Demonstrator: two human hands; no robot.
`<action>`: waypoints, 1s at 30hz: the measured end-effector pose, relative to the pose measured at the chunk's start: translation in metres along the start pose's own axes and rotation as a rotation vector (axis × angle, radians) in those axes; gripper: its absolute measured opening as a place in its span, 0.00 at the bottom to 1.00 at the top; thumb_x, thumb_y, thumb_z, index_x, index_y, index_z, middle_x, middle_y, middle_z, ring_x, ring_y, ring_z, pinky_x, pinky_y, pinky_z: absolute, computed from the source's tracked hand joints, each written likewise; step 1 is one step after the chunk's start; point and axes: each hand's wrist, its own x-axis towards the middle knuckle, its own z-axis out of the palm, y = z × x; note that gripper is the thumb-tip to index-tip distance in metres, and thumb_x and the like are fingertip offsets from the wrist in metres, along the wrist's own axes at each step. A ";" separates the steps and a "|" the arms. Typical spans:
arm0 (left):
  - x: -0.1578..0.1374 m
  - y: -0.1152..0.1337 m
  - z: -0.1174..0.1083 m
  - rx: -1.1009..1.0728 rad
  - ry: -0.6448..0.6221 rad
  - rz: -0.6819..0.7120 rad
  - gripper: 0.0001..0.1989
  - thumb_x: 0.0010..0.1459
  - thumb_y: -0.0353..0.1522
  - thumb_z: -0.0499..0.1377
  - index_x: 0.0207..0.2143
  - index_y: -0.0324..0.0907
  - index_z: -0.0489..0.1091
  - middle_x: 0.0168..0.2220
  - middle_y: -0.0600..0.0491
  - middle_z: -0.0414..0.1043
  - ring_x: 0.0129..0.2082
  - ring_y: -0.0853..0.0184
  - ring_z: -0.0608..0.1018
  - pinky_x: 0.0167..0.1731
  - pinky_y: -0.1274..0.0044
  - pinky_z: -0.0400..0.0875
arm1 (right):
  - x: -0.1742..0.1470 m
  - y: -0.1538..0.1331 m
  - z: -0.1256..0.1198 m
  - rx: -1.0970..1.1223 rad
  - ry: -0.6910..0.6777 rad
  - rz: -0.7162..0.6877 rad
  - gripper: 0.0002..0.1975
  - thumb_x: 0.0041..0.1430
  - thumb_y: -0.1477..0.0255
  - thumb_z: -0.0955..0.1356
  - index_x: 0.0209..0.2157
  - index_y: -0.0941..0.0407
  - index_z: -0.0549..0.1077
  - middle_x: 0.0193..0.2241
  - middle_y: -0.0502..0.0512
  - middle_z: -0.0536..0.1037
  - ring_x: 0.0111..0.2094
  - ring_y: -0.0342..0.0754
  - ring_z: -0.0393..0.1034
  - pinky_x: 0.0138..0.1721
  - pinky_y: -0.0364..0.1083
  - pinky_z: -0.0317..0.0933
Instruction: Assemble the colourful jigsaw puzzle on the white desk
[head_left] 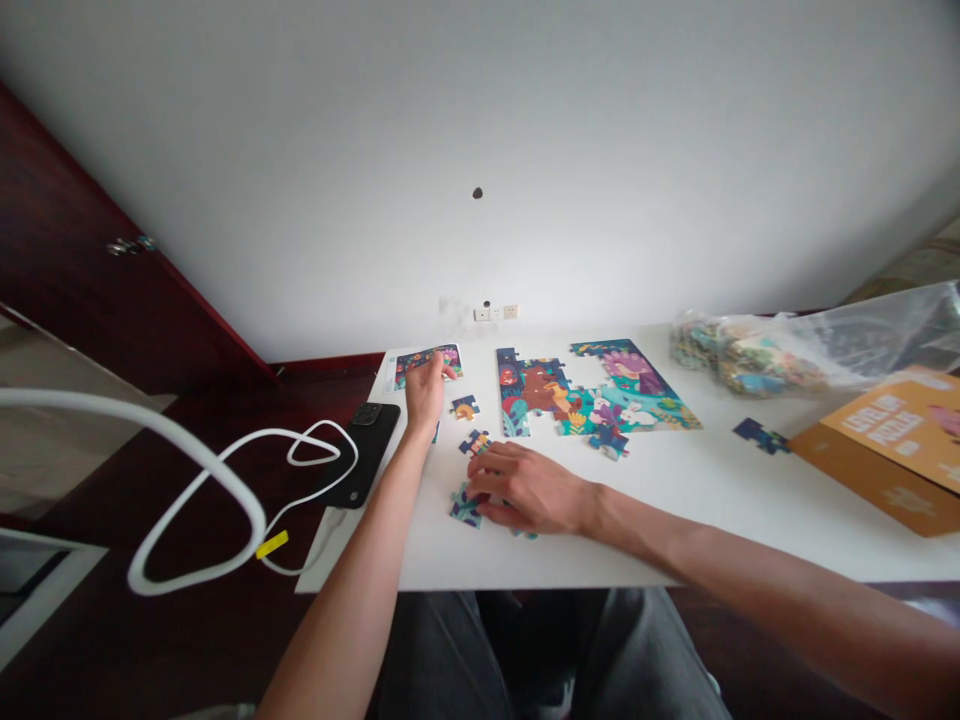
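My left hand (425,391) lies over the printed picture card (403,371) at the table's far left, with its thumb apart from the fingers. Part of the card is hidden beneath it. Bent over loose pieces near the front, my right hand (529,488) has its fingertips and thumb on a teal puzzle piece (463,508). A dark piece with colourful shapes (474,440) sits just beyond its fingers, and another piece pokes out below the palm. Farther back is a piece with an orange shape (466,408). The partly joined puzzle (637,400) has a gap at its upper middle.
A loose piece (609,441) touches the puzzle's lower edge; another dark piece (760,436) lies near the orange puzzle box (885,450). Clear bags of pieces (765,355) stand behind. At left are a black phone (367,455) and a looping white cable (247,500).
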 end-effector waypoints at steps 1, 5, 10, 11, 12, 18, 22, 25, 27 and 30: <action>0.000 0.000 0.000 -0.003 0.001 -0.001 0.31 0.64 0.55 0.55 0.19 0.41 0.70 0.12 0.61 0.48 0.14 0.74 0.52 0.19 0.76 0.46 | 0.000 -0.001 0.001 -0.007 0.018 0.034 0.18 0.68 0.60 0.68 0.52 0.57 0.76 0.49 0.61 0.77 0.51 0.54 0.70 0.55 0.53 0.63; 0.000 -0.001 0.002 -0.008 0.002 0.012 0.30 0.65 0.53 0.55 0.19 0.41 0.71 0.13 0.60 0.49 0.14 0.74 0.53 0.19 0.76 0.47 | 0.000 -0.002 0.005 -0.023 0.055 0.097 0.30 0.63 0.51 0.71 0.57 0.57 0.73 0.48 0.64 0.77 0.53 0.58 0.69 0.57 0.57 0.62; 0.000 -0.004 0.003 -0.002 -0.002 0.001 0.29 0.66 0.52 0.56 0.20 0.41 0.71 0.14 0.60 0.49 0.15 0.73 0.53 0.19 0.75 0.46 | 0.004 -0.001 0.005 0.120 0.063 0.047 0.22 0.64 0.61 0.72 0.55 0.58 0.74 0.43 0.60 0.78 0.49 0.54 0.70 0.54 0.52 0.64; 0.000 -0.004 0.003 -0.002 -0.002 -0.004 0.29 0.66 0.52 0.56 0.19 0.41 0.70 0.14 0.60 0.49 0.15 0.73 0.53 0.19 0.75 0.46 | 0.005 -0.001 0.004 0.146 0.062 0.034 0.23 0.63 0.62 0.73 0.55 0.58 0.73 0.42 0.60 0.79 0.48 0.54 0.71 0.54 0.52 0.65; 0.000 -0.004 0.003 0.001 -0.001 -0.010 0.29 0.65 0.52 0.56 0.19 0.41 0.70 0.14 0.60 0.49 0.15 0.73 0.53 0.19 0.75 0.46 | 0.005 0.001 0.002 0.166 0.062 0.021 0.23 0.62 0.64 0.74 0.56 0.58 0.73 0.42 0.60 0.79 0.48 0.54 0.71 0.53 0.52 0.65; -0.006 0.004 0.001 0.148 -0.064 0.049 0.29 0.67 0.51 0.53 0.20 0.42 0.71 0.14 0.59 0.54 0.16 0.71 0.58 0.21 0.75 0.50 | -0.013 0.049 -0.043 0.114 0.148 0.166 0.23 0.59 0.67 0.74 0.56 0.53 0.75 0.50 0.60 0.80 0.51 0.54 0.73 0.54 0.53 0.67; -0.020 0.013 0.007 0.409 -0.245 0.183 0.24 0.67 0.45 0.54 0.24 0.42 0.75 0.18 0.55 0.66 0.20 0.69 0.68 0.25 0.76 0.56 | -0.036 0.088 -0.080 0.050 0.119 0.309 0.20 0.58 0.68 0.74 0.53 0.50 0.78 0.49 0.57 0.81 0.50 0.55 0.75 0.53 0.53 0.68; -0.031 0.018 0.014 0.621 -0.433 0.266 0.16 0.64 0.42 0.58 0.30 0.44 0.80 0.18 0.56 0.68 0.21 0.68 0.69 0.26 0.76 0.54 | -0.046 0.097 -0.088 0.102 0.023 0.294 0.19 0.57 0.70 0.73 0.51 0.49 0.79 0.52 0.54 0.79 0.50 0.53 0.75 0.53 0.50 0.68; -0.037 0.020 0.017 0.717 -0.540 0.276 0.13 0.63 0.42 0.61 0.35 0.47 0.83 0.17 0.56 0.66 0.19 0.67 0.67 0.25 0.76 0.52 | -0.047 0.097 -0.085 0.128 -0.036 0.272 0.17 0.57 0.72 0.72 0.49 0.49 0.80 0.52 0.53 0.79 0.50 0.51 0.74 0.53 0.49 0.67; -0.041 0.021 0.020 0.765 -0.649 0.256 0.11 0.62 0.43 0.63 0.40 0.50 0.84 0.16 0.57 0.67 0.19 0.67 0.68 0.25 0.75 0.53 | -0.045 0.096 -0.079 0.130 -0.051 0.288 0.16 0.57 0.71 0.72 0.48 0.50 0.81 0.51 0.53 0.80 0.51 0.51 0.73 0.53 0.49 0.67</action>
